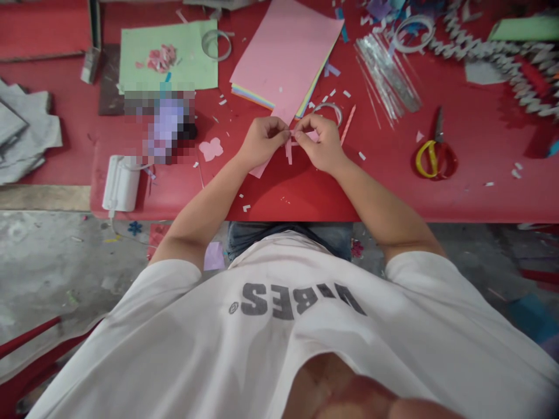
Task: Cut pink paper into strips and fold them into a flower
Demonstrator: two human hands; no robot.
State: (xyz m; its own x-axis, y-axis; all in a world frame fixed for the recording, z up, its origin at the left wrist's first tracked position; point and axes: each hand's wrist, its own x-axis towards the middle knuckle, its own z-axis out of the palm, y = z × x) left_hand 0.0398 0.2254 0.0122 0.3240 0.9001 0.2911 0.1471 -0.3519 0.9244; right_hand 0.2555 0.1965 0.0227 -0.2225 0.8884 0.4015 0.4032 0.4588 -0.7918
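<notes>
The left hand (265, 139) and right hand (322, 144) pinch the pink strip (289, 152), which looks cut already but not finished.

The pinched fingertips of the left grip (263, 139) and right grip (322, 142) cover the middle of the pink strips (289, 154), so how these join cannot be told. The right grip also hides the near part of a tape roll (335, 107). Coarse pixels mask a purple thing (167, 125) on the left of the bench (301, 201). The pink sheet (283, 55) covers most of the coloured sheets (251, 98) under it. The left edge cuts the grey stack (26, 137); the right edge cuts the green roll (528, 28). Pink bits (161, 59) on the far left blur together.
</notes>
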